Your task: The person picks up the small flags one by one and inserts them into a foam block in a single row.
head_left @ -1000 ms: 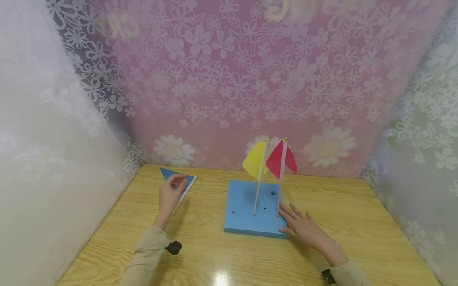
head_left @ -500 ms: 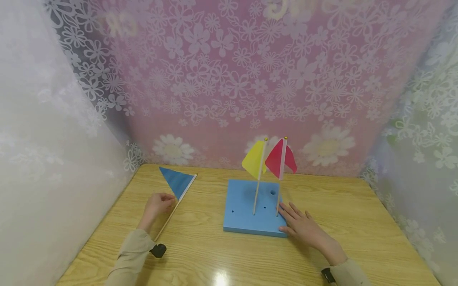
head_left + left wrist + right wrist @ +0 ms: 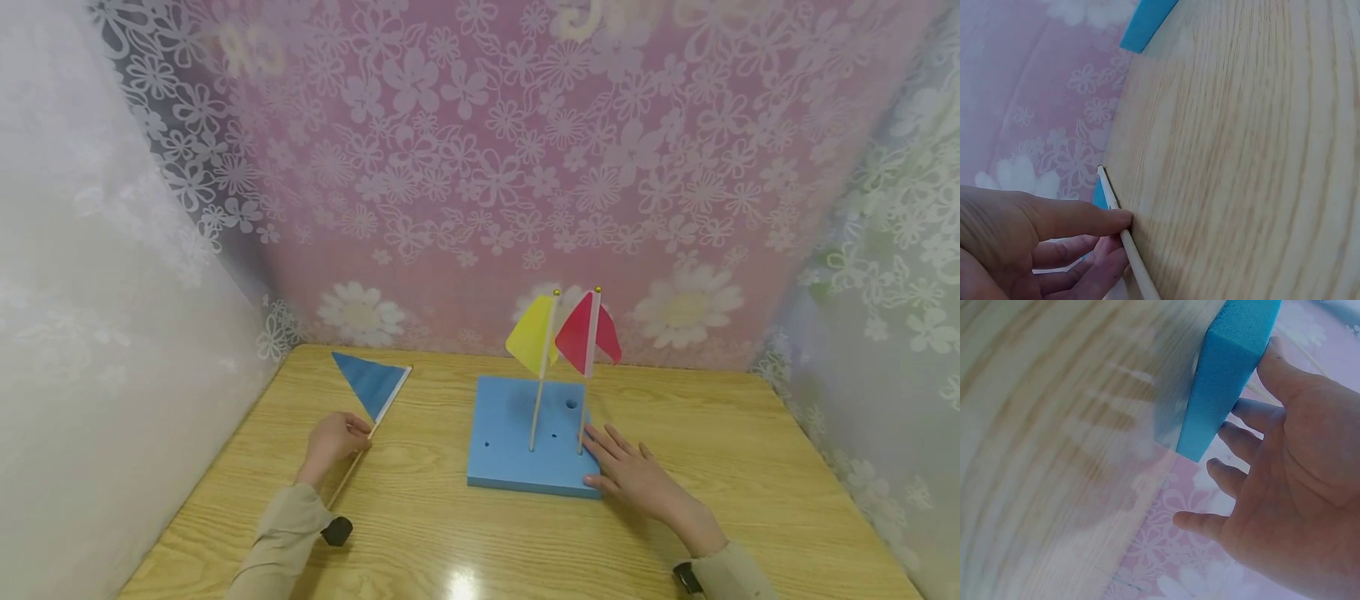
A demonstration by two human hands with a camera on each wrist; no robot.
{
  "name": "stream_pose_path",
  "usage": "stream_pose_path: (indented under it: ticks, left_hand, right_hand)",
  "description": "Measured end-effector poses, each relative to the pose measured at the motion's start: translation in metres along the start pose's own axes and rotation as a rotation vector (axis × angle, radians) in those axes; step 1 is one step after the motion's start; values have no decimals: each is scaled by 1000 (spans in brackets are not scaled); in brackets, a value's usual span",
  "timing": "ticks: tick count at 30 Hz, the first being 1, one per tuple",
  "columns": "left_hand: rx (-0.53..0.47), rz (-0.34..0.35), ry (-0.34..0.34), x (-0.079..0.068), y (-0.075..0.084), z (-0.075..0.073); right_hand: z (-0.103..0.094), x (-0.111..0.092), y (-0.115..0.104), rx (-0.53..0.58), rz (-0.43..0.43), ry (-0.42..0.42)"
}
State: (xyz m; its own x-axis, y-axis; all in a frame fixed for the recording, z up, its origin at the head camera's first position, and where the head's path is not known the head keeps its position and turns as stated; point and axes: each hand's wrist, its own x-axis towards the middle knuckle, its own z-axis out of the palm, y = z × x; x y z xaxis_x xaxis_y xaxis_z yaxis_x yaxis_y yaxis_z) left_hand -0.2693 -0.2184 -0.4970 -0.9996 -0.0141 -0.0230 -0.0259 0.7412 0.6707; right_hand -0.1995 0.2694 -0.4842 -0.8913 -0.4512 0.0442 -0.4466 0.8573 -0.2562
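On the left of the table lies a blue triangular flag (image 3: 372,384) on a thin wooden stick. My left hand (image 3: 334,444) pinches that stick just below the cloth; the left wrist view shows thumb and fingers on the stick (image 3: 1140,269). A blue foam board (image 3: 506,468) with small holes lies near the middle. My right hand (image 3: 641,479) rests at its right edge with fingers spread and straight, touching the board's side (image 3: 1216,394) in the right wrist view. A yellow flag (image 3: 534,335) and a red flag (image 3: 576,337) stand upright in the board, tilted slightly.
The wooden table (image 3: 420,533) reaches back to a pink flowered curtain (image 3: 450,208). Pale curtains hang at the left and right sides. The board has a larger hole (image 3: 572,404) toward its back right.
My left hand has moved from above the blue flag's cloth down and toward me, and now pinches its stick. The right hand has stayed at the board.
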Motion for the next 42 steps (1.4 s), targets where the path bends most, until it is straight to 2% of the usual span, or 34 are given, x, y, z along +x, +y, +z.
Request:
stream_pose_path:
  ticks: [5, 9, 12, 19, 27, 32, 37, 42]
  left_hand:
    - [-1, -37, 8, -2, 3, -1]
    - [-23, -39, 28, -2, 6, -2]
    - [-83, -27, 40, 0, 10, -1]
    - [-292, -50, 33, 1, 27, 0]
    - [-424, 44, 101, 5, 57, 13]
    - [-506, 120, 153, 8, 77, 24]
    - [-592, 199, 177, 9, 94, 37]
    - [-691, 263, 186, 8, 110, 48]
  right_hand:
    - [2, 0, 1, 9, -9, 13]
    - [5, -1, 4, 15, -40, 46]
    - [5, -2, 5, 22, -57, 65]
    - [11, 0, 11, 14, -59, 74]
    - [18, 2, 16, 1, -27, 60]
    - [11, 1, 10, 7, -29, 48]
    - [5, -1, 5, 29, -37, 37]
    - [10, 0, 9, 10, -51, 68]
